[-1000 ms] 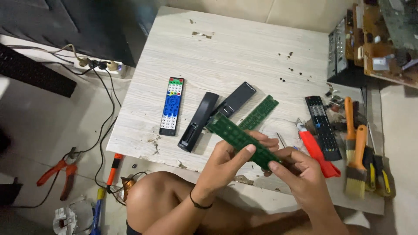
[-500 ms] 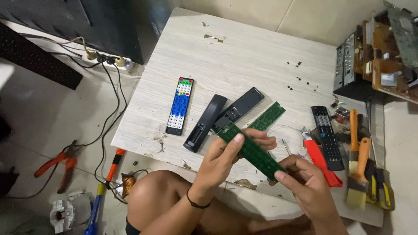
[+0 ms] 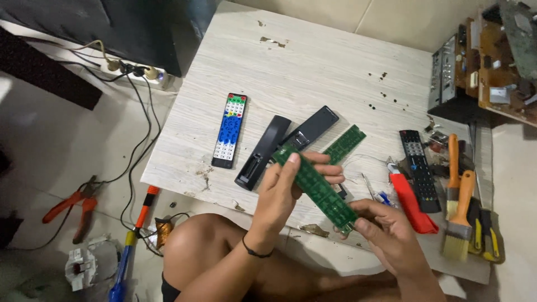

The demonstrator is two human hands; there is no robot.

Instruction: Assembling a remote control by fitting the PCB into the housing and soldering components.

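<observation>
I hold a long green circuit board (image 3: 316, 187) over the near edge of a low pale wooden table (image 3: 313, 67). My left hand (image 3: 288, 193) grips its upper end between thumb and fingers. My right hand (image 3: 391, 235) pinches its lower end. On the table just beyond lie a second green circuit board (image 3: 345, 144), two black remote shell halves (image 3: 263, 152) (image 3: 313, 127), and a blue and white remote (image 3: 229, 130). My bare knee (image 3: 201, 246) is below the table edge.
At the right lie a black remote (image 3: 418, 168), a red utility knife (image 3: 409, 201), orange-handled brushes (image 3: 460, 218) and yellow-handled tools (image 3: 485, 237). Opened electronics (image 3: 481, 61) sit at the far right. Red pliers (image 3: 72, 204), a screwdriver (image 3: 134, 235) and cables (image 3: 140, 134) lie on the floor at the left.
The view has shifted slightly. Both hands keep hold of the green board, which has tilted a little and dropped nearer to my lap.
</observation>
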